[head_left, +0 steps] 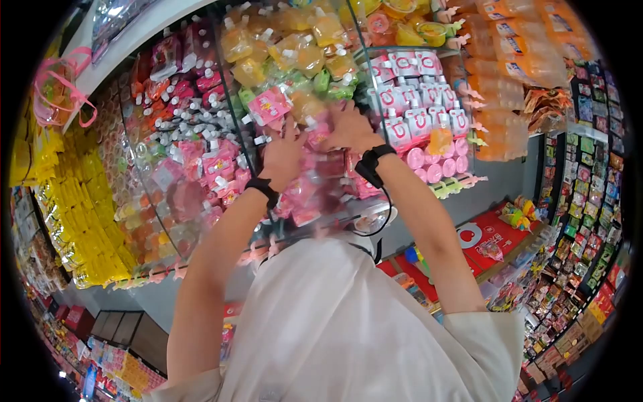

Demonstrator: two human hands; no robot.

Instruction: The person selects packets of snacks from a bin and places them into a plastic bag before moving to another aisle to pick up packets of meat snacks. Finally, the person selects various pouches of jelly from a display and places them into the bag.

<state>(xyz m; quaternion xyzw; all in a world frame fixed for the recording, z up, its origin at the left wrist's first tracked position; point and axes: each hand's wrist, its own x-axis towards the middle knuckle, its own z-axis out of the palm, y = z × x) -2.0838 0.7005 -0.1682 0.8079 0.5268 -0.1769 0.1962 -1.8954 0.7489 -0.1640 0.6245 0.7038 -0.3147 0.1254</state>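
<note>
Both arms reach forward into a sectioned clear display bin of soft spouted pouches. My left hand (pixel 282 159) is closed at the lower edge of a pink printed pouch (pixel 270 105), which tilts above the pile; its fingertips are partly hidden. To the right, my right hand (pixel 351 128) bends its fingers around a smaller-looking pink pouch (pixel 318 134) with a white spout. Below the hands lie more pink pouches (pixel 308 201), blurred. Yellow pouches (pixel 295 53) and green ones (pixel 335 88) fill the section beyond. Black bands circle both wrists.
Clear dividers (pixel 234 100) separate the sections. White-and-pink pouches (pixel 418 100) stand in rows at right, beside hanging orange packs (pixel 502 74). Yellow packs (pixel 80 214) hang at left. A red-topped table (pixel 492 238) stands lower right, before packed shelves (pixel 583 201).
</note>
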